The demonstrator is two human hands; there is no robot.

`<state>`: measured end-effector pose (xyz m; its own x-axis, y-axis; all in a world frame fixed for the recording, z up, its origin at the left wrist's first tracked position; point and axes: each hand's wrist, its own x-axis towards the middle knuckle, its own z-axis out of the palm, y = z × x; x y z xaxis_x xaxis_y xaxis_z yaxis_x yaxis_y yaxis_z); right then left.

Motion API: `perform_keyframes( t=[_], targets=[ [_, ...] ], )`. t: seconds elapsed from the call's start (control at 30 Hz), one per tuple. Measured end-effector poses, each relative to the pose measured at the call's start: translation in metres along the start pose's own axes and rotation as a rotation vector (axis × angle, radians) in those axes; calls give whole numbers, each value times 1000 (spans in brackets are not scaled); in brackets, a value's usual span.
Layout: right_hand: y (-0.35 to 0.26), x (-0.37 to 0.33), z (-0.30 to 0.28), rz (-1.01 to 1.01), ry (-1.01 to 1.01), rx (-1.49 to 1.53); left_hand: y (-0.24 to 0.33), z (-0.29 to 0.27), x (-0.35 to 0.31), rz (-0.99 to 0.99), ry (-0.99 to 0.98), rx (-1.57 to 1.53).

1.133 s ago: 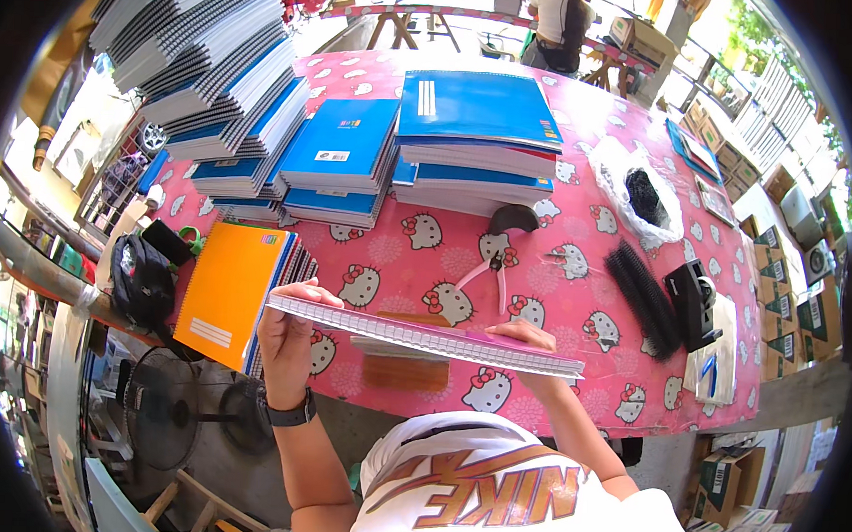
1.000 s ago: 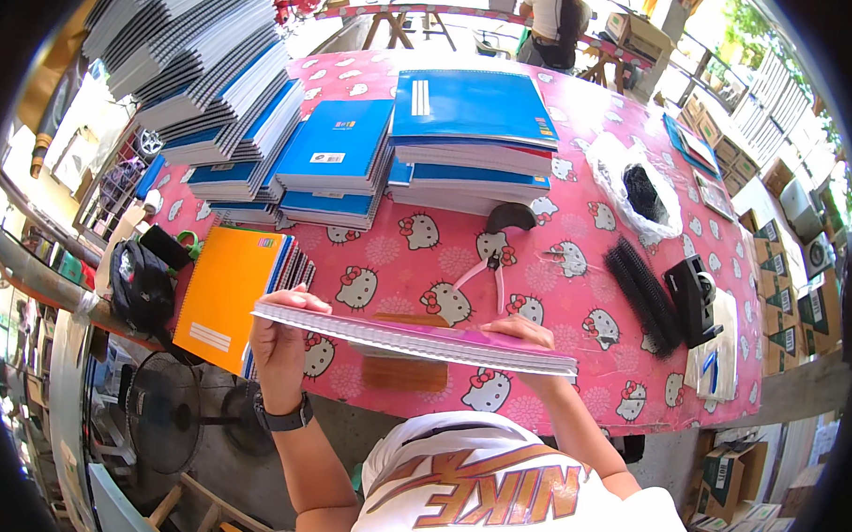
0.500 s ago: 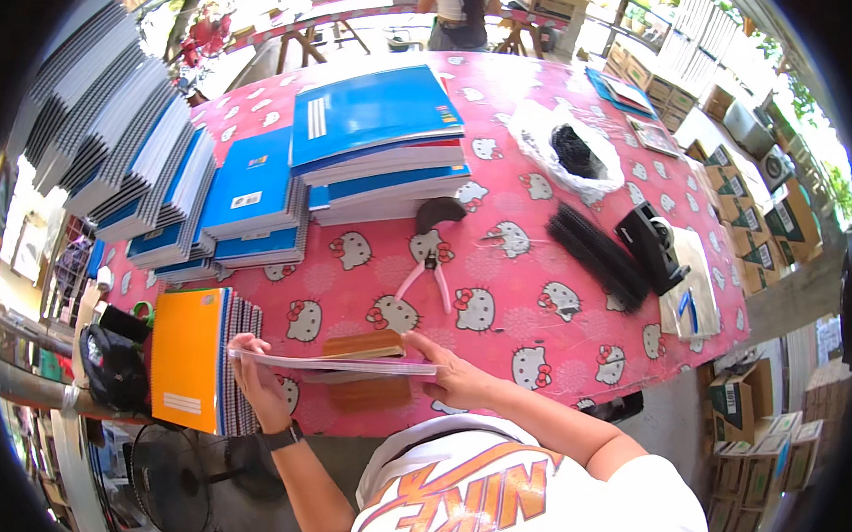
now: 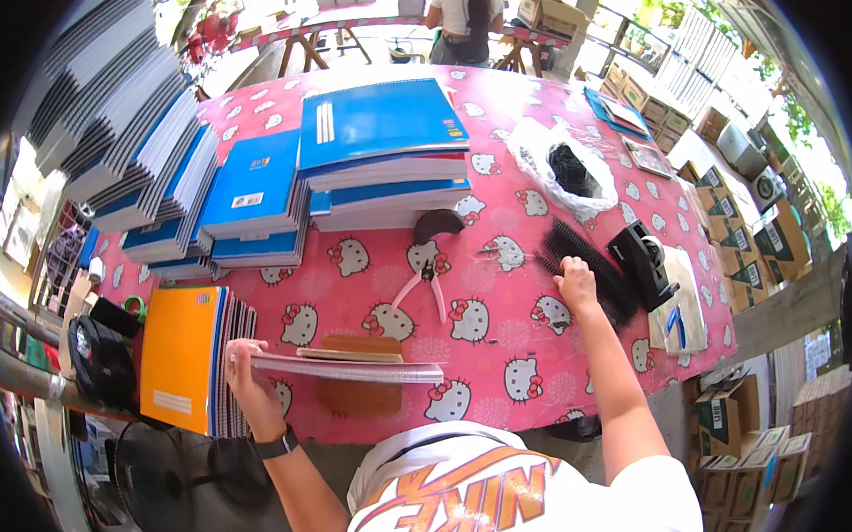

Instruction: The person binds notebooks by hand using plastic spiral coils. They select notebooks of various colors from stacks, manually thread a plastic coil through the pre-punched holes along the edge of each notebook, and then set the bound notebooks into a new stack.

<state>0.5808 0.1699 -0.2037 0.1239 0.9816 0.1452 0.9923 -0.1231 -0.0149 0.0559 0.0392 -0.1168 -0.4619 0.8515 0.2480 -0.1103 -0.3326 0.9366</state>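
Notebook [image 4: 347, 366], edge-on at seven o'clock and seen across a wooden block [image 4: 351, 398], is pinched at its left end between thumb and fingers of the left hand [image 4: 255, 384]; at three o'clock the right hand [image 4: 577, 284] has its fingertips at the black coils [image 4: 608, 272], though whether they grip one I cannot tell. A steady, level left pinch should keep the sheets aligned, and parting one coil lightly from its neighbours would probably avoid bending or tangling.
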Motion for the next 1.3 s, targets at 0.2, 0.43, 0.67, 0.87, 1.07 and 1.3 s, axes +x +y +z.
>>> perform_keyframes(
  t=[0.2,0.43,0.67,0.87,1.07,1.3],
  targets=[
    [19,0,-2,-184,65,18,-5,13,-12,39,207,-67],
    [8,-12,-3,-168,71,111,13,91,-89,854,-228,1027],
    [12,-8,-35,-74,229,250,0,131,-71,774,-411,1088],
    [-66,-45,-134,-211,43,456,-3,145,-78,599,-366,1055],
    [-147,-105,-177,-417,-348,1132,10,142,-77,624,-445,1016],
    [-164,-115,-160,-515,-208,1128,23,125,-66,598,-490,747]
  ],
)
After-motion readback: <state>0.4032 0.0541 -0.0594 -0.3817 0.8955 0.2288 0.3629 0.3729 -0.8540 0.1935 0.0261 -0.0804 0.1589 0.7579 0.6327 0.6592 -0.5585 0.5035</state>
